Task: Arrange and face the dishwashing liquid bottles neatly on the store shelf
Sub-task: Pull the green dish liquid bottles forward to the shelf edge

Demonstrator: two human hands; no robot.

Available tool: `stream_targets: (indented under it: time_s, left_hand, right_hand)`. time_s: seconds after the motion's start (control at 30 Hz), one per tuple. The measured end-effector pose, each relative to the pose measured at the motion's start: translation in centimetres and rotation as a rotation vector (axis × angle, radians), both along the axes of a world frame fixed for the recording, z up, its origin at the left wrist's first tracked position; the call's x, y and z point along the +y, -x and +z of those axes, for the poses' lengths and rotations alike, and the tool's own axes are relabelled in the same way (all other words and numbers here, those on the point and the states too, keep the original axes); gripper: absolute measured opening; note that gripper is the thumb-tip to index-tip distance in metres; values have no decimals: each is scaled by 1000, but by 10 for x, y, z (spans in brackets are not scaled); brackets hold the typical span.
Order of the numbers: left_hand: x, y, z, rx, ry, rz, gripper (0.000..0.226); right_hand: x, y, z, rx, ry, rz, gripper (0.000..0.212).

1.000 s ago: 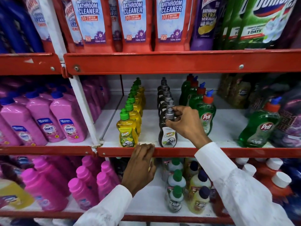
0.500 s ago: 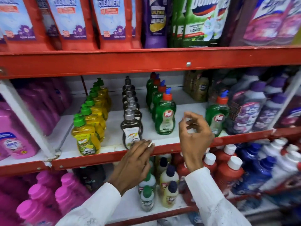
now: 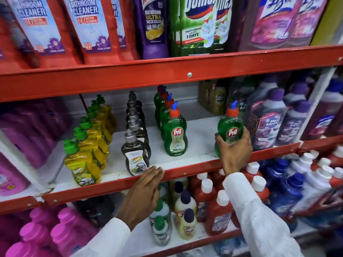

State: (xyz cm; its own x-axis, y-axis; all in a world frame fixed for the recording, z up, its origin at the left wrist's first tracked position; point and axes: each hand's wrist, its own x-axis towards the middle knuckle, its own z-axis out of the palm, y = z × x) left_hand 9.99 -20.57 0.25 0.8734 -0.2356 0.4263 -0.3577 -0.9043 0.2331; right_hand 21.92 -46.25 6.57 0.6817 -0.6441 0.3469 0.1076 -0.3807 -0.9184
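On the middle shelf [image 3: 194, 158] stand three rows of dishwashing bottles running front to back: yellow Super bottles [image 3: 81, 164] with green caps on the left, dark grey Super bottles [image 3: 135, 154] in the middle, and green Pril bottles [image 3: 175, 134] with red caps to their right. A lone green Pril bottle [image 3: 230, 125] stands apart further right, label facing out, and my right hand [image 3: 234, 151] grips its lower half from the front. My left hand [image 3: 146, 190] lies flat on the shelf's red front rail, fingers together, just below the front grey bottle, holding nothing.
Purple Max Kleen bottles [image 3: 269, 123] crowd the shelf right of the held bottle. Tall bathroom cleaner bottles [image 3: 89, 25] fill the shelf above. Below are red bottles with white caps [image 3: 219, 210], small cream bottles [image 3: 185, 204] and pink bottles [image 3: 61, 232]. Pink bottles [image 3: 27, 130] sit far left.
My right hand left the grey bottle's cap, swung right and closed on the lone green Pril bottle. The view shifted right. My left hand stayed on the rail.
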Motion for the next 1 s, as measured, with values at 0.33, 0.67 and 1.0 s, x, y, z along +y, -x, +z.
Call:
stream_targets:
  time_s: [0.33, 0.67, 1.0]
  left_hand:
    - [-1, 2, -6, 0, 143, 17, 52]
    - [-12, 2, 0, -66, 135, 127, 44]
    - [-51, -25, 35, -119, 466, 230, 45]
  right_hand:
    - [67, 34, 12, -48, 88, 224, 85]
    - [99, 38, 0, 38, 173, 370, 91]
    - [29, 19, -20, 139, 319, 898, 48]
